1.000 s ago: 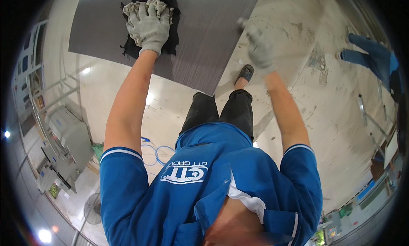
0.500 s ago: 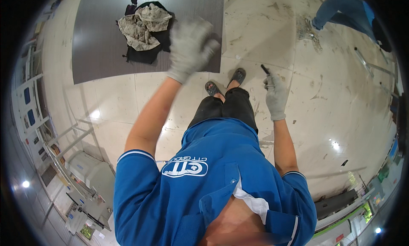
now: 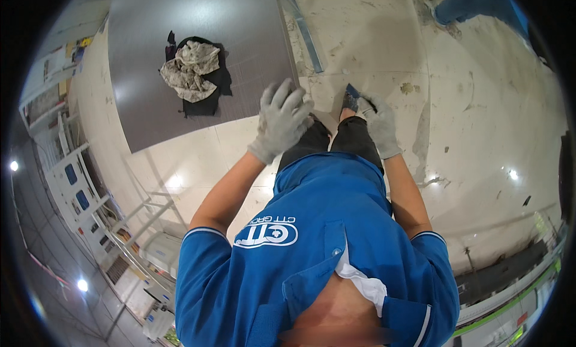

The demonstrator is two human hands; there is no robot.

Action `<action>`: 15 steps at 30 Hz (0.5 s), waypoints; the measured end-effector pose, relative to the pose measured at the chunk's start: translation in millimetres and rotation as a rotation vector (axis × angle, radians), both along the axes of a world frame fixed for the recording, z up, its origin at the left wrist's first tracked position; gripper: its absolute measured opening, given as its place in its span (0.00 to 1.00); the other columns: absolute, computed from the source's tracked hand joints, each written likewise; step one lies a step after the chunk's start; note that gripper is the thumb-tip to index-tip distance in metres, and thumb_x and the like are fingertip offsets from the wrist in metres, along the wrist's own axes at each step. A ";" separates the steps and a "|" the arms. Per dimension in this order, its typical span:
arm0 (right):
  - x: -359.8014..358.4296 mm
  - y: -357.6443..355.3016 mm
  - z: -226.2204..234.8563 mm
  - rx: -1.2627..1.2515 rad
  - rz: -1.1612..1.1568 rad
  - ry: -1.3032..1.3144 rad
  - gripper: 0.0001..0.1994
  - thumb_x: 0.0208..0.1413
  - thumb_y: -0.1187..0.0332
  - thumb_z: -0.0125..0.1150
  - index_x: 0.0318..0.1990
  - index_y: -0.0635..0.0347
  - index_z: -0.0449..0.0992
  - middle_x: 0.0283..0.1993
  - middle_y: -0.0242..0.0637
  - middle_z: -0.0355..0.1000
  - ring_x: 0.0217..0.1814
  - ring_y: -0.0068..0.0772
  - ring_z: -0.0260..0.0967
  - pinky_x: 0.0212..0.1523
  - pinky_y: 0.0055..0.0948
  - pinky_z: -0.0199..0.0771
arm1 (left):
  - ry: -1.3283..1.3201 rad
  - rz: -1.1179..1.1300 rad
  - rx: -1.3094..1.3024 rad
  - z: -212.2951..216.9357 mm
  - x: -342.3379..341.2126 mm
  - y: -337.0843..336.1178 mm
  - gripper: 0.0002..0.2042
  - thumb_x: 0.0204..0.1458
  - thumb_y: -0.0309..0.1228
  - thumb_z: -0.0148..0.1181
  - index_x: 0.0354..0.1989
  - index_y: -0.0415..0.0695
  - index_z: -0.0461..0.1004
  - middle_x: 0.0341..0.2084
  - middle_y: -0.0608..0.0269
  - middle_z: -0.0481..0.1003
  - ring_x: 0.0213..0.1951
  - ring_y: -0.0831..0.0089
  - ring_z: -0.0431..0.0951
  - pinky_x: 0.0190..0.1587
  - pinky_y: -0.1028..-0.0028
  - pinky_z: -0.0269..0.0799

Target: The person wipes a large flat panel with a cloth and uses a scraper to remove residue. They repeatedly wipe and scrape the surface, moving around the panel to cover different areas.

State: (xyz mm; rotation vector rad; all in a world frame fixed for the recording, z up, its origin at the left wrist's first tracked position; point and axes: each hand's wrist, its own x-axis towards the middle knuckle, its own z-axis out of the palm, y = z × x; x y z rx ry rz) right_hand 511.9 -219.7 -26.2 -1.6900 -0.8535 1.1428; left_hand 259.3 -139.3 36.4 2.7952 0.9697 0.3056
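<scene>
A grey work glove covers my left hand [image 3: 279, 122], which is raised near the front right corner of the dark grey panel [image 3: 252, 44]. Its fingers are apart and hold nothing. Also gloved, my right hand [image 3: 380, 129] is closed at my right thigh, beside my foot. From its fingers sticks the tip of a slim black handheld tool [image 3: 367, 104]; its kind cannot be made out. On the panel lies a crumpled, stained beige rag [image 3: 191, 72], with black cloth [image 3: 205, 104] under and around it.
A metal strip [image 3: 307, 38] lies on the floor along the panel's right side. Another person's leg [image 3: 471, 8] shows at the far right. Metal railings [image 3: 141, 218] and white machine cabinets [image 3: 75, 185] stand at the left. The tiled floor is stained.
My left hand has come back from over the panel toward my body. My right hand has drawn slightly closer, still around the black tool. The view has shifted, bringing in the metal strip.
</scene>
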 end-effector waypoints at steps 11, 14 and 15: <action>-100.3 -8.5 6.0 -0.083 -0.235 0.330 0.10 0.65 0.66 0.64 0.45 0.64 0.79 0.31 0.27 0.73 0.32 0.16 0.68 0.34 0.20 0.68 | -0.174 -0.263 -0.131 -9.3 -12.6 65.4 0.12 0.55 0.38 0.65 0.45 0.48 0.80 0.53 0.57 0.76 0.67 0.47 0.66 0.71 0.42 0.53; -142.7 -12.1 6.7 0.067 -0.267 0.288 0.10 0.64 0.67 0.64 0.44 0.65 0.81 0.33 0.34 0.79 0.33 0.22 0.74 0.37 0.25 0.74 | -0.137 -0.191 -0.091 -10.1 -28.5 83.0 0.19 0.59 0.39 0.61 0.58 0.47 0.76 0.61 0.50 0.71 0.68 0.45 0.64 0.72 0.46 0.51; -155.2 -10.1 5.0 0.013 -0.284 0.371 0.08 0.64 0.68 0.65 0.43 0.65 0.80 0.30 0.32 0.76 0.29 0.21 0.71 0.34 0.25 0.74 | -0.118 -0.185 -0.049 -11.6 -32.5 87.9 0.20 0.60 0.39 0.61 0.59 0.47 0.76 0.62 0.50 0.71 0.68 0.45 0.64 0.72 0.46 0.51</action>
